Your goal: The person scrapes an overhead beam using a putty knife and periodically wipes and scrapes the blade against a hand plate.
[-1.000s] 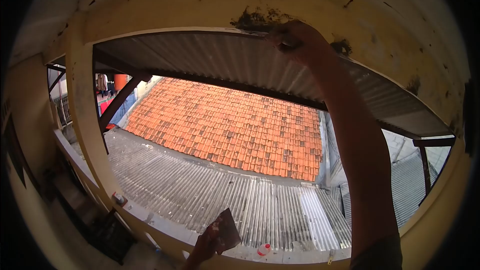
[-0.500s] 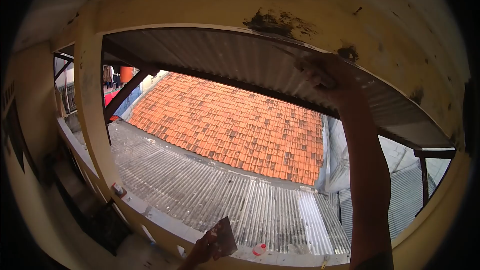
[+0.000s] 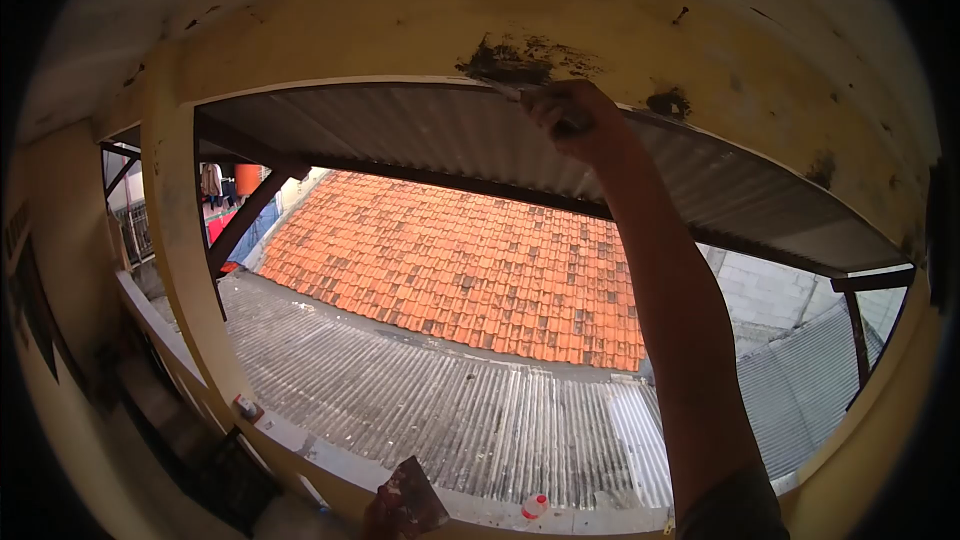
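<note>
Raised overhead, my right hand (image 3: 575,120) is closed round the handle of a putty knife. The thin blade of the putty knife (image 3: 503,90) points left and meets the lower edge of the yellow beam (image 3: 340,50), at a dark rough patch (image 3: 510,62). Low in the view, my left hand (image 3: 380,518) grips a flat rectangular plate (image 3: 413,498), stained dark and reddish, held tilted; most of that hand is in shadow. A second dark patch (image 3: 668,102) marks the beam to the right of my right hand.
Below the opening runs a ledge (image 3: 340,462) with a red-capped clear bottle (image 3: 535,507) and a small container (image 3: 246,406) on it. A yellow pillar (image 3: 175,200) stands at left. Beyond lie corrugated roofing (image 3: 430,400) and an orange tiled roof (image 3: 450,260).
My right hand has moved left and slightly up with the putty knife, bringing its blade to the dark patch. My left hand and the plate have shifted a little left and down.
</note>
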The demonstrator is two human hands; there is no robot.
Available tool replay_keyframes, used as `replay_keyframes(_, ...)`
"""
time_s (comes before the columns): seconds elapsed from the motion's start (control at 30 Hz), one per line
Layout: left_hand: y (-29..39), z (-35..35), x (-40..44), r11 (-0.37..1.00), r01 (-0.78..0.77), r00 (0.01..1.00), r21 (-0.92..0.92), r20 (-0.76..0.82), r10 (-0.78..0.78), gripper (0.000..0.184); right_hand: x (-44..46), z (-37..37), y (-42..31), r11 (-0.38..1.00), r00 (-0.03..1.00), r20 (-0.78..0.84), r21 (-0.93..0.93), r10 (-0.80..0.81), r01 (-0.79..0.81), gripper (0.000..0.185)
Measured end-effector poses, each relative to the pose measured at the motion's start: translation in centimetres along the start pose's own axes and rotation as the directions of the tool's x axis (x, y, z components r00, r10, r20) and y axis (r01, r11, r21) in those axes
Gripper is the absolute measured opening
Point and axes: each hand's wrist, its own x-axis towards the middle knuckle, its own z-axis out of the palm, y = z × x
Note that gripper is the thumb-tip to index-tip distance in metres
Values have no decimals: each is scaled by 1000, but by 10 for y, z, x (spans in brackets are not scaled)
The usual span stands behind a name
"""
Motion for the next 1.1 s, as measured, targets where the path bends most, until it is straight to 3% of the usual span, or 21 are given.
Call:
replay_keyframes(0.03, -41, -21, 6, 764, -311, 946, 565, 109, 304, 32, -6, 0, -3, 1000, 1000, -8, 2, -4, 4, 35)
replay_keyframes(0.07, -62, -30, 8, 170, -485, 808, 858, 365, 462, 32, -12, 0, -6, 998, 1000, 4, 55, -15, 15, 38)
replay_keyframes(0.13, -47, -22, 7, 200, -492, 800, 847, 350, 488, 33, -18, -4, -10, 994, 1000, 13, 110, -24, 23, 41)
replay_keyframes(0.2, -34, -17, 12, 227, -495, 791, 839, 327, 517, 33, -20, -14, -14, 967, 965, 69, 29, -254, 252, 42)
replay_keyframes(0.23, -33, -15, 16, 236, -557, 749, 796, 360, 556, 35, -23, -18, -21, 968, 965, 70, 30, -252, 250, 42)
replay_keyframes(0.3, -15, -5, 15, 241, -614, 705, 752, 384, 596, 36, -28, -24, -36, 911, 972, 207, 368, 115, -186, 40)
replay_keyframes(0.37, 25, 22, 2, 868, -300, 952, 395, 73, 296, 43, -45, -18, -33, 907, 985, 168, 406, 48, -113, 39)
replay_keyframes(0.4, 25, 24, 0, 868, -300, 952, 396, 72, 297, 43, -53, -17, -31, 896, 992, 122, 443, -21, -35, 37)
replay_keyframes(0.47, 25, 26, -7, 994, 32, 993, 101, 106, -43, 50, -65, -19, -28, 881, 971, 223, 471, -84, -32, 30)
replay_keyframes(0.53, 33, 30, -14, 994, 58, 991, 89, 119, -68, 49, -80, -23, -28, 865, 937, 317, 501, -146, -34, 24)
replay_keyframes(0.6, 40, 37, -16, 994, 79, 988, 76, 130, -88, 48, -102, -23, -29, 824, 973, 163, 565, -165, 45, 14)
replay_keyframes(0.63, 42, 42, -14, 965, -158, 987, 210, 64, 148, 41, -111, -23, -25, 823, 973, 164, 567, -165, 44, 14)
replay_keyframes(0.67, 45, 45, -12, 860, -369, 924, 352, 34, 382, 35, -120, -22, -20, 929, 966, 143, 335, -216, 158, 16)
replay_keyframes(0.7, 51, 47, -6, 860, -370, 923, 352, 36, 382, 35, -132, -21, -14, 962, 953, 135, 77, -271, 262, 17)
replay_keyframes(0.73, 61, 48, 2, 947, -276, 960, 165, 4, 279, 37, -144, -6, 6, 962, 953, 132, 75, -272, 264, 17)
replay_keyframes(0.8, 84, 53, 20, 972, -43, 999, -230, 3, 45, 40, -159, 15, 56, 663, 833, -73, -645, -549, 381, 24)
replay_keyframes(0.83, 96, 57, 28, 904, 83, 997, -419, 34, -76, 43, -162, 10, 67, 532, 880, 64, -775, -471, 340, 25)
replay_keyframes(0.9, 119, 58, 45, 702, 206, 978, -681, 116, -174, 38, -173, 13, 107, 151, 852, 133, -959, -506, 239, 30)
replay_keyframes(0.97, 190, 76, 62, 543, 219, 975, -810, 154, -163, 34, -183, -12, 142, -16, 865, 202, -976, -459, 219, 32)
replay_keyframes(1.07, 225, 82, 83, 607, 37, 996, -794, 79, 41, 34, -194, -40, 191, -226, 862, 310, -945, -400, 235, 28)
replay_keyframes(1.1, 249, 87, 82, 649, -46, 992, -759, 43, 121, 38, -196, -49, 206, -198, 849, 321, -945, -420, 260, 28)
